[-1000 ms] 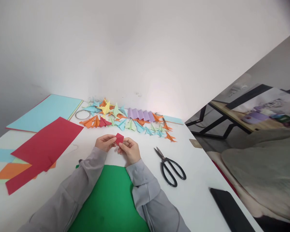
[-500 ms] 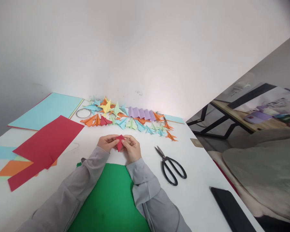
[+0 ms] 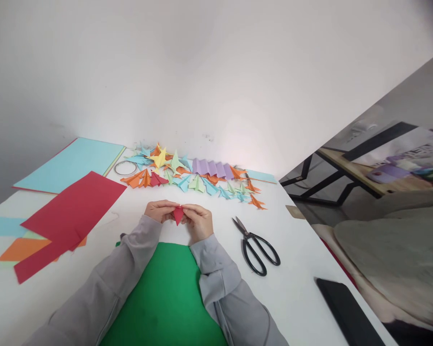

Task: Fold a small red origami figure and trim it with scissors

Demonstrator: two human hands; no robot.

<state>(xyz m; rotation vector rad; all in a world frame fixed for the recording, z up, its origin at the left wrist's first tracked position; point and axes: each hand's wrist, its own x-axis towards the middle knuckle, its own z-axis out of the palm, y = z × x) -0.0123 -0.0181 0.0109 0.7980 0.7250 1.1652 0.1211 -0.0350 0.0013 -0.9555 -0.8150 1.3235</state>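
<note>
Between my two hands is a small folded piece of red paper (image 3: 178, 216), its point hanging downward. My left hand (image 3: 159, 210) pinches its upper left edge with closed fingers. On the other side my right hand (image 3: 199, 221) grips the upper right edge, thumb and fingertips pressed together. The paper's top part is partly covered by the fingertips. Both hands are held over the white table (image 3: 216, 206), just beyond a green sheet (image 3: 159, 293) that lies under my forearms.
Black-handled scissors (image 3: 254, 246) lie right of my hands. Folded paper birds (image 3: 197, 183) and a pleated purple strip (image 3: 211, 169) line the wall side. Red sheets (image 3: 75, 204), a blue stack (image 3: 70, 163) and a wire coil (image 3: 125, 167) are left. A black flat object (image 3: 346, 307) and a seated person (image 3: 393, 250) are right.
The top of the red paper has been folded down or covered, so a diamond now shows as a downward triangle. My fingers have closed together along its top edge.
</note>
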